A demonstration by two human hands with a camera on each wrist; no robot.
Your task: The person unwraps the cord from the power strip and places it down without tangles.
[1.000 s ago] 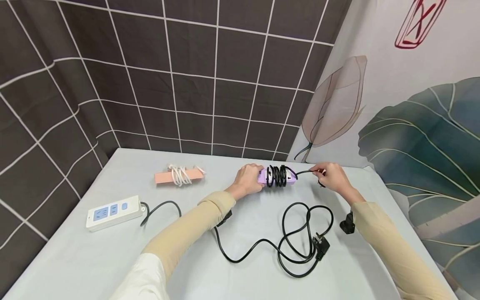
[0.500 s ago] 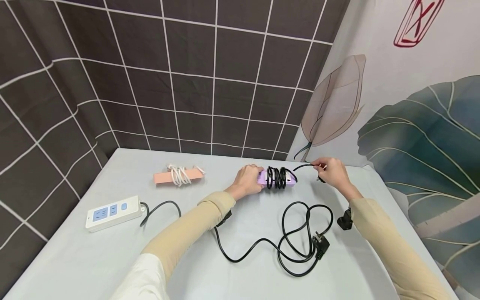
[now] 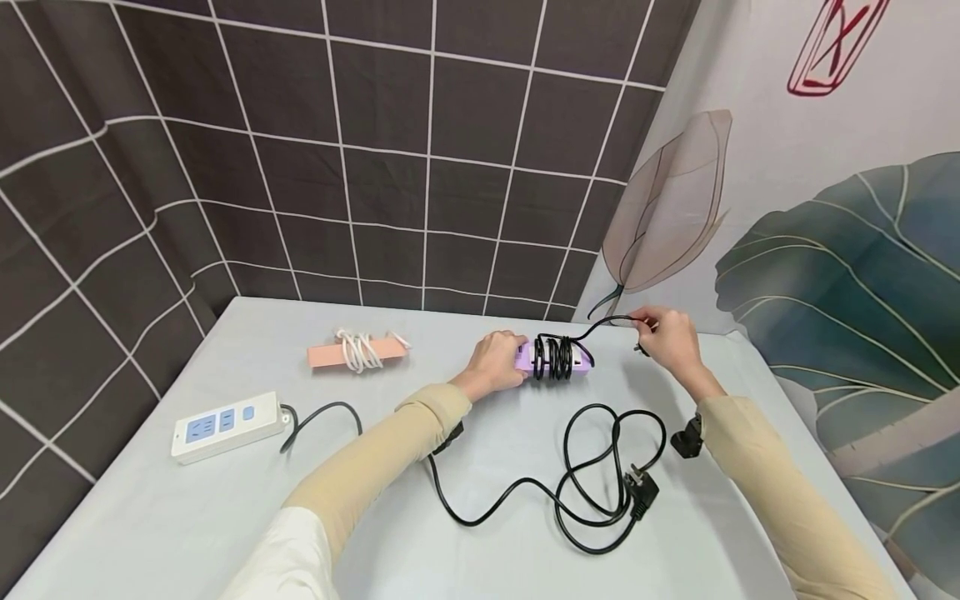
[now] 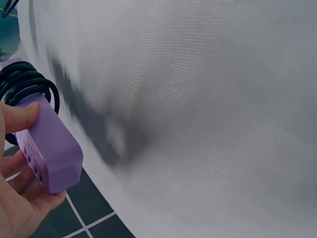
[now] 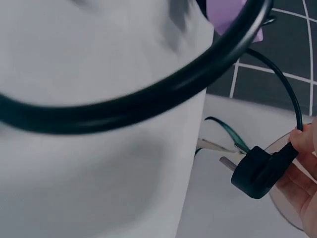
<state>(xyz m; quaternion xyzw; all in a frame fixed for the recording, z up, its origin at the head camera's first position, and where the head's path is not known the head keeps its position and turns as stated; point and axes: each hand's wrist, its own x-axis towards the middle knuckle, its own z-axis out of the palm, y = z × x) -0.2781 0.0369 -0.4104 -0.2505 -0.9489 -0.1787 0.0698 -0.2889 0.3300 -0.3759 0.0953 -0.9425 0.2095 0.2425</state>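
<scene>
The purple strip [image 4: 54, 144] is seen near the table's [image 3: 465, 567] far edge, gripped at its 9 o'clock end by the left hand [image 3: 495, 358]; from that hand it lies at 3 o'clock, long axis roughly 9 to 3, and by the left hand it is touched, the right being farther off. Round its middle black cord [image 3: 556, 360] is wound; a free run is led towards 2 o'clock to the right hand [image 3: 670, 337], pinched just behind the plug [image 5: 253, 171]. At 9 o'clock, past the left hand, the pink strip [image 3: 324, 357] is wrapped in white cord [image 3: 362, 353]; beyond, slightly towards 8, the white strip [image 3: 228, 423] is laid. At 5 o'clock a second plug [image 3: 643, 492] is seen, its lead [image 3: 525, 480] partly hidden by the left sleeve [image 3: 382, 462]. Both hands are cut off in the wrist views, and the thick blurred loop [image 5: 99, 120] cannot be traced
</scene>
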